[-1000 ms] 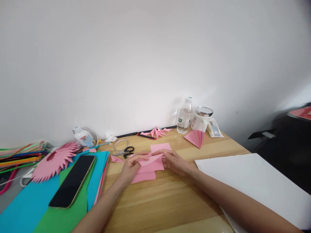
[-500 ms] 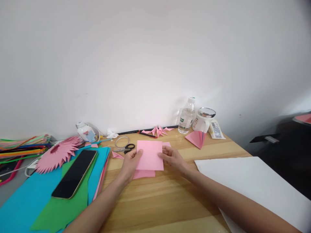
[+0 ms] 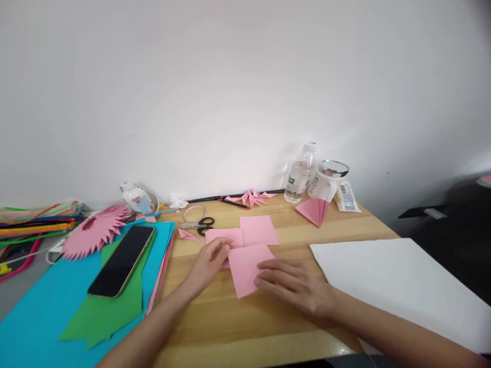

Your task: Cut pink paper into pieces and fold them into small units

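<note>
My right hand (image 3: 293, 286) lies with fingers extended over the right edge of a pink square (image 3: 243, 271). My left hand (image 3: 209, 260) is curled at its upper-left corner; can't tell if it's pinching. Second pink square (image 3: 260, 230) lies just beyond. Scissors (image 3: 205, 225) sit behind my left hand, small folded pink piece (image 3: 187, 235) near them. Phone (image 3: 121, 260) on green paper (image 3: 105, 319), far left. White sheet (image 3: 399, 286) right.

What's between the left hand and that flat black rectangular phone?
The head view shows, from left hand to phone: brown wooden tabletop, pink and red paper edges, blue paper, green paper.
</note>
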Tool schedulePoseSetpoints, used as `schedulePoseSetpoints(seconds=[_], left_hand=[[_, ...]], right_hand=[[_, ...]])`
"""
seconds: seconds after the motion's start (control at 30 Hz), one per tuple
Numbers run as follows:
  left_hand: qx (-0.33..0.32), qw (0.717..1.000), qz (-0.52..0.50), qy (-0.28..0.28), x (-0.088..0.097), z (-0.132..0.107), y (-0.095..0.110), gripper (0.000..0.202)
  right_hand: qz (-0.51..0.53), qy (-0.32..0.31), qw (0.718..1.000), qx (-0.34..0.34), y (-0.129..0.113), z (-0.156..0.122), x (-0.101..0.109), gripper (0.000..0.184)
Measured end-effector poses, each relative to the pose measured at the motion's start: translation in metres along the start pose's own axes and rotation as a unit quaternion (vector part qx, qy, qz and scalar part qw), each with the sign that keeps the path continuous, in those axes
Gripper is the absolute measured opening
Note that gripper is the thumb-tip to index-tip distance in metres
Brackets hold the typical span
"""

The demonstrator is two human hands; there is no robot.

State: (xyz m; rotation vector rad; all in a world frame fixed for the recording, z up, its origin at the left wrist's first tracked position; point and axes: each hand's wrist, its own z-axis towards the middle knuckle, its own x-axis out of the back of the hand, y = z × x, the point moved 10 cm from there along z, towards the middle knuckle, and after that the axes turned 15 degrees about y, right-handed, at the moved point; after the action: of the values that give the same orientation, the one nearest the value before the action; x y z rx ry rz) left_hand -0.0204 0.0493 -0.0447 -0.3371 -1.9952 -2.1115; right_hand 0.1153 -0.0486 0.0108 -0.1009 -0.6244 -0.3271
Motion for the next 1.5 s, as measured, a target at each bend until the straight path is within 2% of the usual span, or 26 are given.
schedulePoseSetpoints(seconds=[0.07, 0.13, 0.2, 0.27, 0.33, 0.43, 0.57, 0.6, 0.63, 0.8, 0.87, 0.9, 0.97, 1.03, 1.1, 1.2, 1.33, 1.5], left_hand=[[-0.128, 0.984, 0.115, -0.044, -0.011, -0.012, 0.006, 0.028], [-0.242, 0.946, 0.205, -0.07, -0.02, -0.022, 0.004, 0.03], [-0.315, 0.909, 0.265, -0.072, -0.022, -0.025, -0.003, 0.032], [-0.356, 0.884, 0.295, -0.067, -0.019, -0.024, -0.008, 0.031], [-0.375, 0.873, 0.307, -0.053, -0.014, -0.023, -0.006, 0.03], [-0.375, 0.875, 0.306, -0.007, -0.009, -0.034, 0.011, 0.028], [-0.344, 0.896, 0.281, -0.014, -0.029, -0.071, 0.028, 0.026], [-0.327, 0.901, 0.281, -0.04, -0.039, -0.078, 0.026, 0.028], [-0.324, 0.904, 0.276, -0.037, -0.045, -0.084, 0.026, 0.03], [-0.313, 0.908, 0.27, 0.07, -0.043, -0.082, 0.025, 0.036], [-0.339, 0.891, 0.285, 0.102, -0.042, -0.083, 0.03, 0.034], [-0.367, 0.872, 0.304, 0.112, -0.044, -0.087, 0.034, 0.031], [-0.435, 0.822, 0.35, 0.11, -0.054, -0.1, 0.041, 0.028], [-0.489, 0.78, 0.383, 0.079, -0.069, -0.113, 0.04, 0.028], [-0.507, 0.761, 0.402, 0.042, -0.08, -0.118, 0.035, 0.029], [-0.493, 0.759, 0.426, 0.001, -0.089, -0.115, 0.026, 0.031], [-0.469, 0.762, 0.444, -0.045, -0.093, -0.111, 0.02, 0.035], [-0.442, 0.773, 0.447, -0.079, -0.094, -0.111, 0.018, 0.046]], right_hand=[[0.049, -0.044, 0.998, -0.007, -0.012, -0.016, -0.009, 0.026], [0.086, -0.06, 0.993, -0.055, -0.01, -0.028, -0.018, 0.024], [0.104, -0.061, 0.987, -0.11, -0.003, -0.036, -0.024, 0.021], [0.128, -0.051, 0.979, -0.152, 0.005, -0.038, -0.027, 0.017], [0.163, -0.045, 0.967, -0.191, 0.012, -0.038, -0.029, 0.017], [0.205, -0.076, 0.94, -0.262, 0.024, -0.042, -0.038, 0.021], [0.244, -0.107, 0.883, -0.386, 0.045, -0.052, -0.051, 0.027], [0.251, -0.108, 0.867, -0.416, 0.051, -0.055, -0.055, 0.029], [0.255, -0.109, 0.854, -0.441, 0.056, -0.057, -0.057, 0.03], [0.254, -0.108, 0.821, -0.5, 0.076, -0.062, -0.066, 0.031], [0.253, -0.119, 0.807, -0.519, 0.083, -0.065, -0.07, 0.03], [0.248, -0.128, 0.802, -0.527, 0.086, -0.066, -0.072, 0.029], [0.226, -0.145, 0.802, -0.533, 0.09, -0.066, -0.074, 0.025], [0.201, -0.162, 0.807, -0.531, 0.092, -0.063, -0.075, 0.019], [0.176, -0.18, 0.813, -0.526, 0.092, -0.06, -0.074, 0.016], [0.141, -0.2, 0.833, -0.497, 0.09, -0.053, -0.069, 0.016], [0.111, -0.208, 0.887, -0.397, 0.086, -0.04, -0.06, 0.009], [0.15, -0.183, 0.894, -0.381, 0.095, -0.048, -0.057, 0.009]])
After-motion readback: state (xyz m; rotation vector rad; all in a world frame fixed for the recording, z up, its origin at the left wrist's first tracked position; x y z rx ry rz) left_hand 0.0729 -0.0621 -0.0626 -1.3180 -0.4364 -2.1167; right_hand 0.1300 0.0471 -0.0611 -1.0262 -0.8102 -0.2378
